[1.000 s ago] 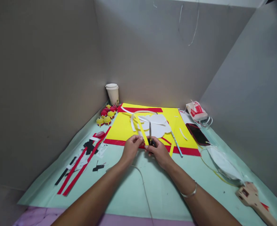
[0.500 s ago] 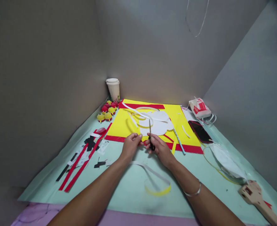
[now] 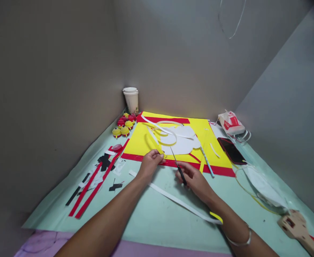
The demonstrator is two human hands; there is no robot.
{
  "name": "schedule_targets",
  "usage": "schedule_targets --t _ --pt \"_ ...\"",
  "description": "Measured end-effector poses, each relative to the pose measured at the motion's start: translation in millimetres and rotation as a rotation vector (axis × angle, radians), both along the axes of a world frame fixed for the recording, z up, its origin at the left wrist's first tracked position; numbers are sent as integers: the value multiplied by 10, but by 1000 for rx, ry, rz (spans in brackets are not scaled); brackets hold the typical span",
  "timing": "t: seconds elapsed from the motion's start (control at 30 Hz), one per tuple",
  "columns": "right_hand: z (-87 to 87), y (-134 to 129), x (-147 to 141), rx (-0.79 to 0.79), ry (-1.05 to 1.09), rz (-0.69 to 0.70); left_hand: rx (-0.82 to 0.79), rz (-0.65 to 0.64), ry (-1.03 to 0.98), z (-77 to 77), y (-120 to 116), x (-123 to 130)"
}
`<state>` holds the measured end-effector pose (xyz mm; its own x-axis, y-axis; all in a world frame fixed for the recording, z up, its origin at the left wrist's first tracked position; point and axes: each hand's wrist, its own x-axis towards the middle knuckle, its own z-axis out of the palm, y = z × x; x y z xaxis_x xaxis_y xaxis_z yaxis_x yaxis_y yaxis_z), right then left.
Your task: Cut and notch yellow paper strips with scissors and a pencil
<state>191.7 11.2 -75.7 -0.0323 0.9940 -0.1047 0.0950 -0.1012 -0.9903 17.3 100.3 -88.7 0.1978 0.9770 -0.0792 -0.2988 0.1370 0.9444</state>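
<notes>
My left hand point(image 3: 150, 166) is closed in a pinch at the near edge of the yellow sheet, on a curled yellow paper strip point(image 3: 154, 143). To its right, my right hand point(image 3: 195, 180) grips a pair of scissors point(image 3: 181, 174) by the black handle, blades pointing up and left. The scissors are apart from the strip. Beyond both hands, a white cloud-shaped paper point(image 3: 173, 144) lies on the yellow sheet point(image 3: 135, 144) with red borders. A long white-and-yellow paper strip point(image 3: 178, 199) stretches across the green cover between my forearms.
Red strips point(image 3: 92, 194) and black scraps point(image 3: 115, 186) lie left. Red-and-yellow round pieces point(image 3: 124, 131) sit before a paper cup point(image 3: 131, 100). On the right are a phone point(image 3: 231, 151), a white mask point(image 3: 262, 182) and a beige glue gun point(image 3: 293, 223). Walls stand around the table.
My right hand has drawn back to the right with the scissors, away from my left hand. The curled white-and-yellow strip between my forearms now lies stretched out to the right.
</notes>
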Motion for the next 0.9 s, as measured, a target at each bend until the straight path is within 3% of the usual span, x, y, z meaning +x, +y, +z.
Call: schedule_targets --t 0.4,0.9 --pt "-54 -21 -5 186 -376 28 -28 -13 -73 18 0 6" --pt "-52 -11 2 240 -459 46 -46 -33 -45 -1 -5 10"
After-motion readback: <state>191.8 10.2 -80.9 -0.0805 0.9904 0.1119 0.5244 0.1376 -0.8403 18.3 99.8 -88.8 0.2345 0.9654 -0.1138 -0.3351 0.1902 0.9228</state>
